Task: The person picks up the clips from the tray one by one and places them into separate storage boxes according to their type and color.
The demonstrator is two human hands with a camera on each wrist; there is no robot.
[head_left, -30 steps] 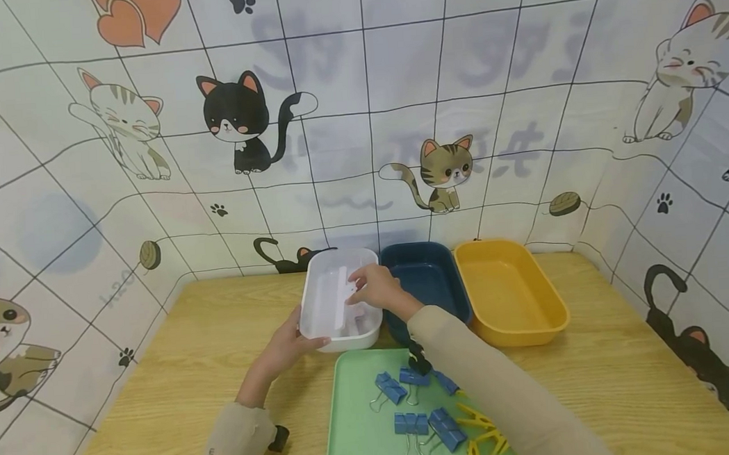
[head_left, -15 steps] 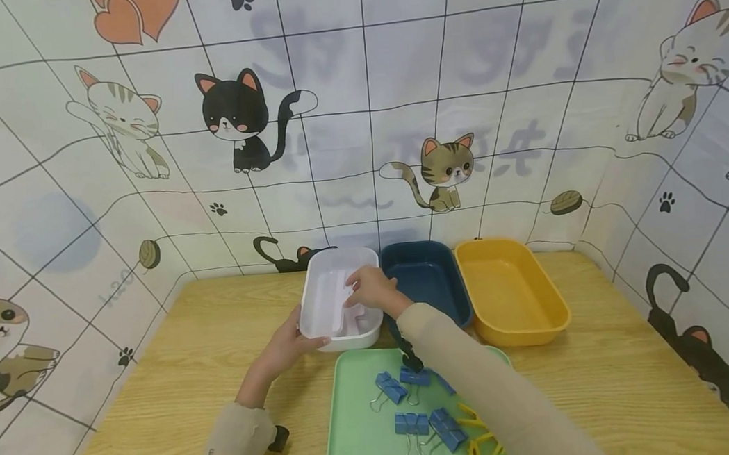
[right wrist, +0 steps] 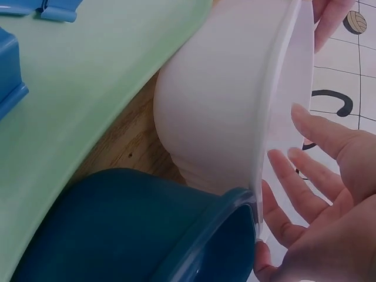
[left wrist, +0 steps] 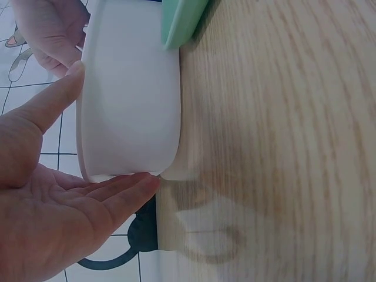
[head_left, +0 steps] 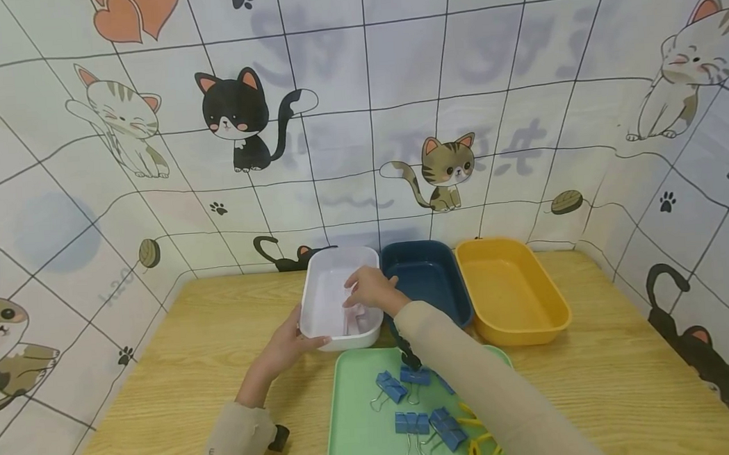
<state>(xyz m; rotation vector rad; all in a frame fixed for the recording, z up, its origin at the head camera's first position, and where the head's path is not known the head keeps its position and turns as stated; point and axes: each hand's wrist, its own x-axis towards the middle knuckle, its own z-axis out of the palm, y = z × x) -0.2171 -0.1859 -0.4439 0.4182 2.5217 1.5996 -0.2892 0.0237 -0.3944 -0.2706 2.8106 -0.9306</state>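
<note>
A white plastic bin point(head_left: 326, 296) stands at the back of the table, left of the other bins. At its near-left corner, my left hand point(head_left: 287, 345) grips it, thumb at the rim and fingers along the side wall in the left wrist view. My right hand point(head_left: 373, 288) is over the bin's right side. In the right wrist view its fingers point(right wrist: 299, 185) are loosely bent and spread, with nothing between them. Below that hand, small pale pinkish items point(head_left: 354, 320) lie in the bin, partly hidden.
A dark blue bin point(head_left: 419, 252) and a yellow bin point(head_left: 507, 281) stand to the right. In front, a green tray point(head_left: 352, 437) bears several blue binder clips point(head_left: 411, 423) and yellow clothespins point(head_left: 474, 454), partly under the right sleeve. A patterned wall covering point(head_left: 341, 152) rises behind.
My right hand has shifted slightly left over the white bin. A pale strip seen along the bin's floor earlier no longer shows. My left hand stays at the corner.
</note>
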